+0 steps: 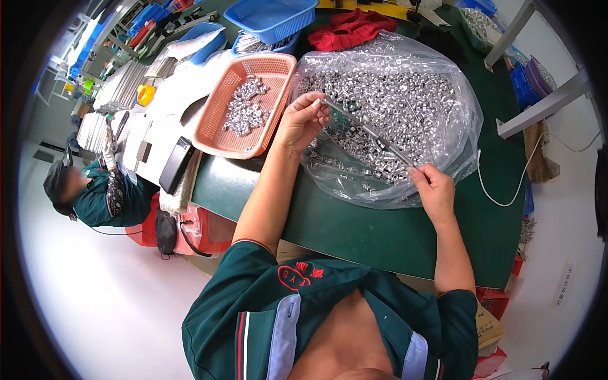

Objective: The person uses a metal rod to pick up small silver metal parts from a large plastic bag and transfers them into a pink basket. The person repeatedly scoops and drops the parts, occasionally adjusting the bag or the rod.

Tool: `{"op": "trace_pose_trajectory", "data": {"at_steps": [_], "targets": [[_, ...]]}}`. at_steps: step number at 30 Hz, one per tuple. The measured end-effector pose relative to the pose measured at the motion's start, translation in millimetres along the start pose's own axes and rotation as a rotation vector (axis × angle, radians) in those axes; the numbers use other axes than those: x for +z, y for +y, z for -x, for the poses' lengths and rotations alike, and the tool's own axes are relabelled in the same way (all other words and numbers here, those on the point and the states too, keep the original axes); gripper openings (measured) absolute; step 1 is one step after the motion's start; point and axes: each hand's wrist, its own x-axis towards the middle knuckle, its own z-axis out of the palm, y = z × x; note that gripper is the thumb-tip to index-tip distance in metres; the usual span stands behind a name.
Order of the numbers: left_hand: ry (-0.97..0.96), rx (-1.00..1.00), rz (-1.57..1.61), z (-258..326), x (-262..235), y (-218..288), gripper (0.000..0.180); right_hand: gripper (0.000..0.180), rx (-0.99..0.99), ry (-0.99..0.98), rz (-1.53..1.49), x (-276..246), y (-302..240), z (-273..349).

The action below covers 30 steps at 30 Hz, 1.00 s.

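Note:
A slim grey metal rod point(359, 123) is held slanting over a clear plastic bag point(465, 136) of small silvery metal parts point(405, 88). Its upper left end is pinched between the thumb and fingers of my left hand point(303, 121). My right hand point(434, 189) grips the lower right end, near a stretch of the rod that looks thicker. Just left of my left hand stands a pink plastic basket point(207, 130), with a smaller heap of silvery metal pieces point(247, 107) in it. The bag's mouth lies spread wide on the green table point(354, 234).
Blue baskets point(272, 19) and a red cloth point(351, 28) lie behind the bag. A black phone-like case point(176, 164) rests left of the pink basket. At left a co-worker point(107, 193) sits by stacked papers. Grey metal posts point(544, 104) and a white cable point(500, 204) border the right side.

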Motion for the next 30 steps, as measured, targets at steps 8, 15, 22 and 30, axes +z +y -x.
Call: {"op": "trace_pose_trajectory", "data": {"at_steps": [8, 15, 22, 30], "targets": [[0.09, 0.062, -0.512, 1.6, 22.8, 16.0, 0.016, 0.031, -0.206, 0.152, 0.2, -8.0, -6.0, -3.4], [0.116, 0.046, -0.688, -12.0, 66.2, 14.6, 0.017, 0.029, -0.086, 0.12, 0.02, -1.6, 2.0, -1.2], [0.04, 0.063, -1.043, -19.3, 45.4, -18.4, 0.023, 0.03, 0.072, 0.089, -0.149, -3.7, 5.1, -4.0], [0.018, 0.169, -1.922, -43.9, 18.5, -22.2, 0.017, 0.03, 0.086, 0.038, -0.172, -0.7, 7.1, -3.2]]}}
